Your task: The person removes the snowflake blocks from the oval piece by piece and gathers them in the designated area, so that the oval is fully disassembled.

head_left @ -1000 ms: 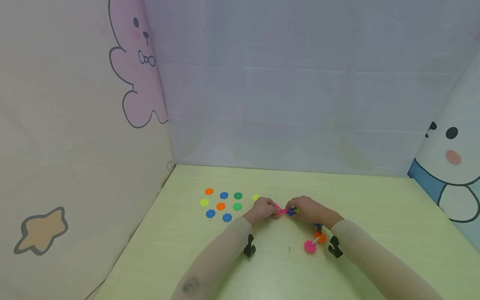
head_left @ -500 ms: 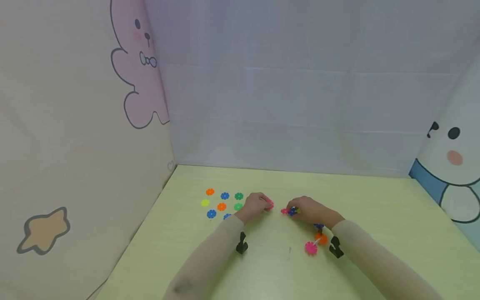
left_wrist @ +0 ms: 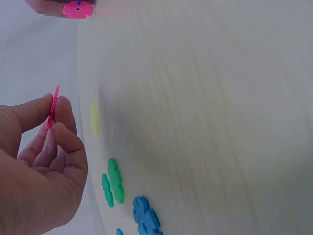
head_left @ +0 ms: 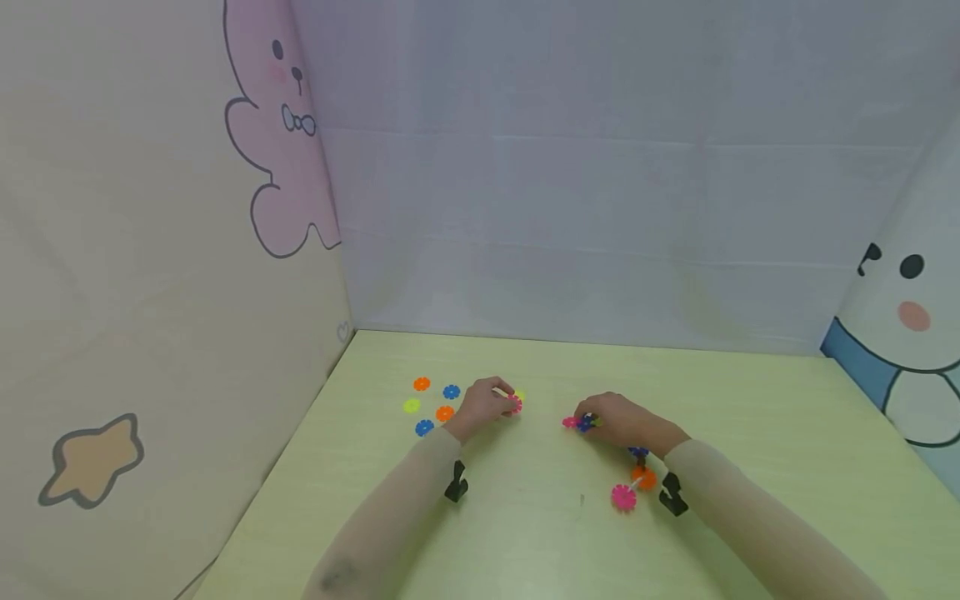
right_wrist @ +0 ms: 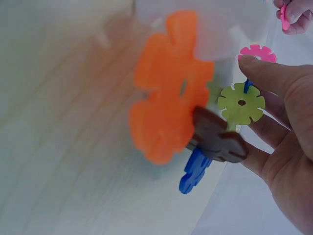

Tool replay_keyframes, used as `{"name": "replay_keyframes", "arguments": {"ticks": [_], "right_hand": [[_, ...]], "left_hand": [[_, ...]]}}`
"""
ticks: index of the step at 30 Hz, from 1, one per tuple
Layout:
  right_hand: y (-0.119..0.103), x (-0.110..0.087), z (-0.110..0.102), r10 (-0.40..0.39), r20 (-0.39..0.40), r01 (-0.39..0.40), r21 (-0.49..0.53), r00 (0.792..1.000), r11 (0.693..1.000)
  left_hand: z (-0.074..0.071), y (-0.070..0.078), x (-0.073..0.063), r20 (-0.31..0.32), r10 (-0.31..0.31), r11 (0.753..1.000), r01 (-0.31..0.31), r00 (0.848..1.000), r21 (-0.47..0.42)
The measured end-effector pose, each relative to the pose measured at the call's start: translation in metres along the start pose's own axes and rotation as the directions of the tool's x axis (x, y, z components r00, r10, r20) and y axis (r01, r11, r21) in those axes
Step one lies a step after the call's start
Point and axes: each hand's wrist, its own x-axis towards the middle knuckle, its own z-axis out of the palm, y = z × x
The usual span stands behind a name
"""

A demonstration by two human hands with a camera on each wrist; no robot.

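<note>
My left hand (head_left: 480,407) pinches a pink notched plastic disc (left_wrist: 55,105) between thumb and fingertips, held above the tabletop at the left. To the right, my right hand (head_left: 618,419) grips a chain of similar discs slotted together. Seen from the right wrist, that chain has a pink disc (right_wrist: 259,52) by the thumb and a yellow-green disc (right_wrist: 241,104) against the fingers. Farther along come a brown disc (right_wrist: 217,139), a blue disc (right_wrist: 194,170) and a blurred orange disc (right_wrist: 166,93). Its near end is another pink disc (head_left: 623,497), joined by a white piece (head_left: 637,482).
Loose discs lie flat at the table's left, among them an orange disc (head_left: 422,384), a blue disc (head_left: 451,392) and a yellow disc (head_left: 412,406). Green discs (left_wrist: 115,181) show below my left hand in its wrist view. A pale curtain (head_left: 585,208) rises behind the table.
My left hand has drawn away leftward from the chain, carrying the pink disc towards the loose discs. My right hand keeps its place with the chain.
</note>
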Motion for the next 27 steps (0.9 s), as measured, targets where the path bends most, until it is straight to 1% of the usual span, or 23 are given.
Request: {"name": "replay_keyframes", "arguments": {"ticks": [3, 6, 12, 16, 20, 27], "right_hand": [[0.0, 0.0, 0.001, 0.015, 0.003, -0.015, 0.005, 1.0, 1.0], [0.001, 0.001, 0.001, 0.027, 0.007, -0.027, 0.007, 1.0, 1.0], [0.001, 0.001, 0.0, 0.028, 0.007, -0.028, 0.016, 1.0, 0.999], [0.001, 0.002, 0.001, 0.021, 0.007, -0.021, 0.008, 1.0, 1.0], [0.001, 0.002, 0.001, 0.02, 0.008, -0.02, 0.009, 1.0, 1.0], [0.0, 0.002, 0.001, -0.002, 0.009, 0.002, -0.008, 1.0, 1.0]], "left_hand": [[-0.003, -0.004, -0.001, -0.004, -0.002, 1.0, 0.002, 1.0, 0.002], [-0.007, -0.006, -0.003, 0.0, 0.009, 1.0, -0.009, 1.0, 0.014], [-0.011, -0.007, -0.009, 0.033, 0.043, 0.99, -0.047, 0.999, 0.13], [-0.012, -0.005, -0.014, 0.067, 0.033, 0.982, -0.044, 0.997, 0.182], [-0.01, -0.004, -0.016, 0.097, 0.029, 0.978, -0.048, 0.995, 0.204], [-0.005, -0.007, -0.014, 0.107, 0.01, 0.972, -0.034, 0.994, 0.231]]}}
